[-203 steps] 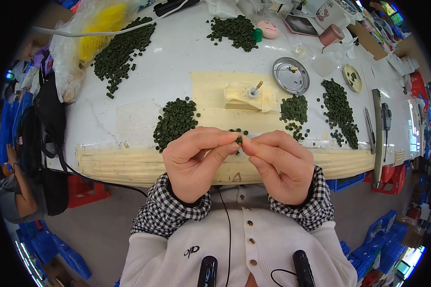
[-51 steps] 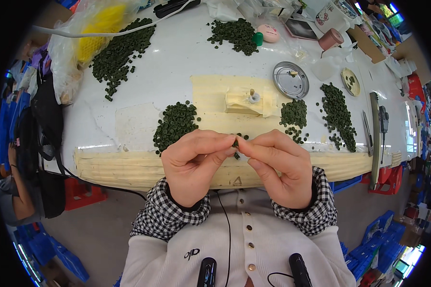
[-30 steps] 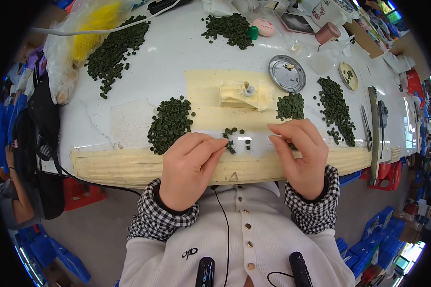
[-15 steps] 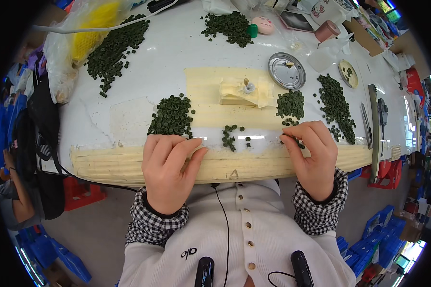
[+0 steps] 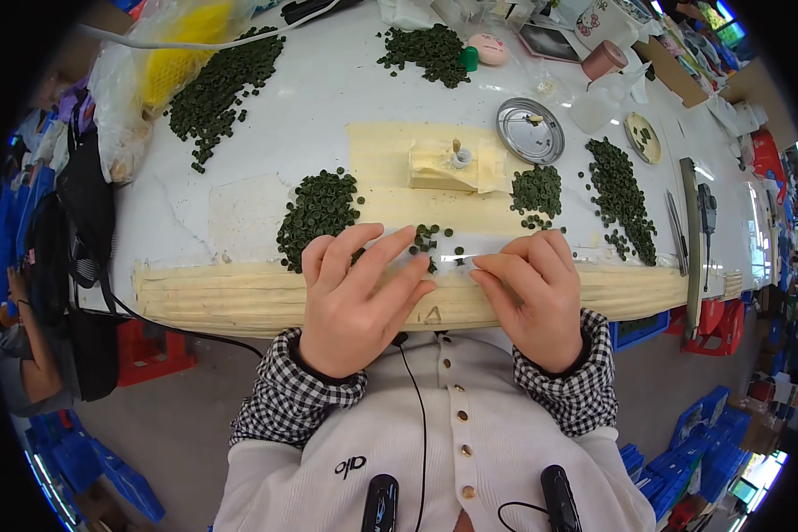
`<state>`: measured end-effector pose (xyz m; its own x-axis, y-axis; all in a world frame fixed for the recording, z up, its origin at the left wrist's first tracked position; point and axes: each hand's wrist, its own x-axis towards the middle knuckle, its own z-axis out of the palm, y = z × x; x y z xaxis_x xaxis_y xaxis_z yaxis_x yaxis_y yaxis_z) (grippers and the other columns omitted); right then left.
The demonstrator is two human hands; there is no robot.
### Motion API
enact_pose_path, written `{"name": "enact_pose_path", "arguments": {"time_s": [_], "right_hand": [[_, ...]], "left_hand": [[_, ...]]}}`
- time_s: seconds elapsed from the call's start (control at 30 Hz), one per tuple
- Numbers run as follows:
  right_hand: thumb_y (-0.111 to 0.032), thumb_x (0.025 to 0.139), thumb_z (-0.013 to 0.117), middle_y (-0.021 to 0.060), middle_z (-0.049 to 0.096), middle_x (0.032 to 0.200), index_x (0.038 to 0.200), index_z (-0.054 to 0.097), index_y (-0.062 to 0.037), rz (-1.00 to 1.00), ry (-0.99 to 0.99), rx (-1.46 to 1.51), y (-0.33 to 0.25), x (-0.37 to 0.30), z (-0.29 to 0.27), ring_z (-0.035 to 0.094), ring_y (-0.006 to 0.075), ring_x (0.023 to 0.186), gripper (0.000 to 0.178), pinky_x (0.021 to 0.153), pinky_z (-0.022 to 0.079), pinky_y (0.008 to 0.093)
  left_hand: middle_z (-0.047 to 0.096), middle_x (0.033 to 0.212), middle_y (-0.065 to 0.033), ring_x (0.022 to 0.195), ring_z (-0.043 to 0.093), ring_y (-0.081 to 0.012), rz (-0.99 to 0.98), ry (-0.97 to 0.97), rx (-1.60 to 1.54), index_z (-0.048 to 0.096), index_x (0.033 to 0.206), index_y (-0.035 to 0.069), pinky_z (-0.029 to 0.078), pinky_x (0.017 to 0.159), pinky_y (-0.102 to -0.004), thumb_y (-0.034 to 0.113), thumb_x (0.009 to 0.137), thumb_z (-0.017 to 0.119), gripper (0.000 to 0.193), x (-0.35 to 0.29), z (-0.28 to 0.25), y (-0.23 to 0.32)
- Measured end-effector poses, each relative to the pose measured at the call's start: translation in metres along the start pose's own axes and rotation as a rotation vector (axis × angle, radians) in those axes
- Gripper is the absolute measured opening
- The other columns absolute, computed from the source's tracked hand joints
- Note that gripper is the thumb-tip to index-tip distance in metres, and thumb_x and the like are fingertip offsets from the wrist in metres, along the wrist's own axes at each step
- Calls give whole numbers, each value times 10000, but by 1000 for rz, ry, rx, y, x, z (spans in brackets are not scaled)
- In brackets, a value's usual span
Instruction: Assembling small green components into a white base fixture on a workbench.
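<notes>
My left hand point(image 5: 356, 297) lies flat on the near edge of the white table point(image 5: 328, 97), fingers spread, tips beside a heap of dark green discs point(image 5: 319, 208). My right hand point(image 5: 532, 293) rests close beside it, fingers pressing down on a strip of clear tape point(image 5: 470, 259) that runs along the table. A few loose green discs point(image 5: 428, 238) lie just beyond the fingertips of both hands. Neither hand holds anything that I can see.
More green disc heaps lie at the far left point(image 5: 217, 89), far middle point(image 5: 426, 49) and right point(image 5: 621, 199). A small beige block with a peg point(image 5: 452, 164), a round metal lid point(image 5: 529, 130), a pink tape roll point(image 5: 603, 60) and a long metal tool point(image 5: 690, 230) stand around.
Earlier both hands were raised together, pinching a small green piece between the fingertips. They then spread apart and came down onto the table edge, and now lie close together, pressing flat.
</notes>
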<state>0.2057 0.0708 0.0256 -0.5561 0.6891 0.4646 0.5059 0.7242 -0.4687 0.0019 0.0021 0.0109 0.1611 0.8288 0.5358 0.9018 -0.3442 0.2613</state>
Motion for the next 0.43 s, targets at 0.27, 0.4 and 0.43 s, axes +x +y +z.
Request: {"name": "enact_pose_path", "arguments": {"time_s": [0.27,0.4,0.43], "right_hand": [[10,687,765,67,574,769,847,679,-37,20,116,-64,8,-4,-4,526,250,739,187,639,448,345],[31,691,755,72,585,768,847,682,-43,107,163,-140,21,-12,-19,526,251,757,187,656,449,358],[32,692,754,73,588,772,847,684,-45,130,158,-149,23,-15,-21,527,248,769,186,666,450,359]], "left_hand": [[663,1022,-15,1017,540,-214,-117,191,29,723,944,115,362,860,-351,107,711,791,243,-14,0,-10],[666,989,-37,972,545,-247,-294,343,53,721,942,115,389,892,-385,49,718,795,244,-28,-4,-17],[666,987,-43,991,540,-252,-326,357,25,722,960,128,386,914,-400,66,731,797,249,-30,-4,-17]]}}
